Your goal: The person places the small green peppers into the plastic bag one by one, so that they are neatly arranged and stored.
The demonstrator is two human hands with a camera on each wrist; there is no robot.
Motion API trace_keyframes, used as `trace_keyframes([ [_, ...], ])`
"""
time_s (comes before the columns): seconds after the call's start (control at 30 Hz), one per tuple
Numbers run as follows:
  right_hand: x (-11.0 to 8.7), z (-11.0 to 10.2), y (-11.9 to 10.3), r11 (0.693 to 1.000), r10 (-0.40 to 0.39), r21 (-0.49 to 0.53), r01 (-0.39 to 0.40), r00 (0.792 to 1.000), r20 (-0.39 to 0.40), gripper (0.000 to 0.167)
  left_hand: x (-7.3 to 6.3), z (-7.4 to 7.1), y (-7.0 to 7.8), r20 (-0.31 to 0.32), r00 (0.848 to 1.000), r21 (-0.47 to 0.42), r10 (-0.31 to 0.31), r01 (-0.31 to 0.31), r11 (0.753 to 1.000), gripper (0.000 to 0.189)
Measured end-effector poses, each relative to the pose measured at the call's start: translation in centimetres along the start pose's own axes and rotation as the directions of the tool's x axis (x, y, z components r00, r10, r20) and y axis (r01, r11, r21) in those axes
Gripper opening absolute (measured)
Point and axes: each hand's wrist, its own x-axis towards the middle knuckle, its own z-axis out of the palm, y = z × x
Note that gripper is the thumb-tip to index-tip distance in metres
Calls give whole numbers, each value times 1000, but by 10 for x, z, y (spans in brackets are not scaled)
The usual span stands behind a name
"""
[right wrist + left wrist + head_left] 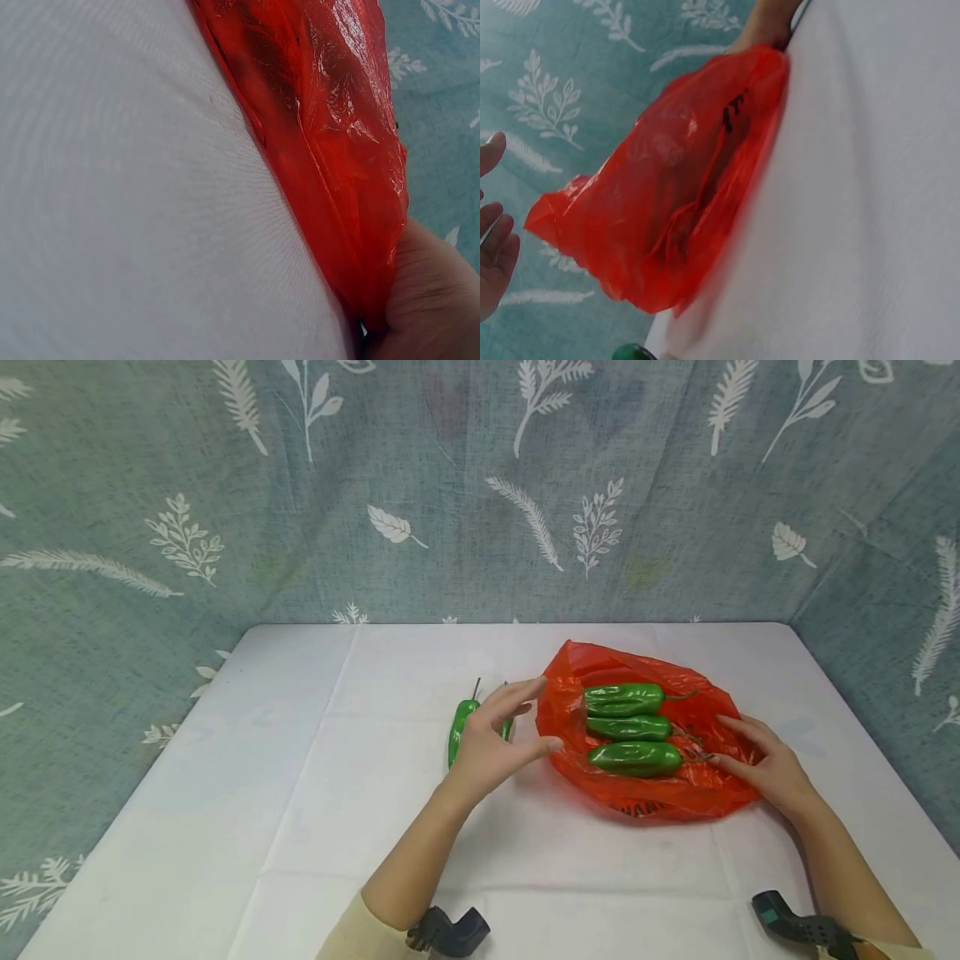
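A red plastic bag [660,806] lies mouth up on the table, with three green peppers [636,758] side by side inside, stems to the right. My left hand [487,739] is beside the bag's left rim, thumb and fingers spread apart and holding nothing. Its fingers [496,244] appear apart from the bag in the left wrist view. Over the right rim reaches my right hand [772,768], thumb and fingers apart inside the bag, the thumb by a pepper stem. The bag's side hides its fingers in the right wrist view.
Behind my left hand lie two more green peppers, one [459,731] partly visible and the other [507,724] mostly hidden. A white cloth covers the table [300,793]. Leaf-patterned fabric [442,510] hangs behind and at both sides.
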Motion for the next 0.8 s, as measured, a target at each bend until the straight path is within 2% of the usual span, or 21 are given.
trace_keyframes([
  [0.07, 0, 0, 0, 1000, 3, -3, -3, 1000, -2, 67, 1, -4, -2, -20, 1000, 13, 18, -18, 1000, 67],
  [0.13, 0, 0, 0, 1000, 5, -7, -5, 1000, -2, 67, 2, -7, -4, -32, 999, 19, 11, -10, 1000, 68],
  [0.3, 0, 0, -1, 1000, 10, -16, -10, 1000, -1, 67, 3, -15, -10, -65, 995, 9, -77, 78, 997, 68],
  [0.43, 0, 0, 0, 1000, 5, -17, -5, 1000, -2, 67, 4, -20, -16, -82, 990, 3, -117, 118, 993, 67],
  [0.7, 0, 1, 1, 1000, -5, -7, 5, 1000, -4, 67, 5, -27, -29, -105, 988, 85, -118, 127, 988, 70],
  [0.8, 0, 0, 0, 1000, 0, -7, 0, 1000, -3, 67, 5, -30, -35, -116, 984, 84, -132, 142, 986, 71],
])
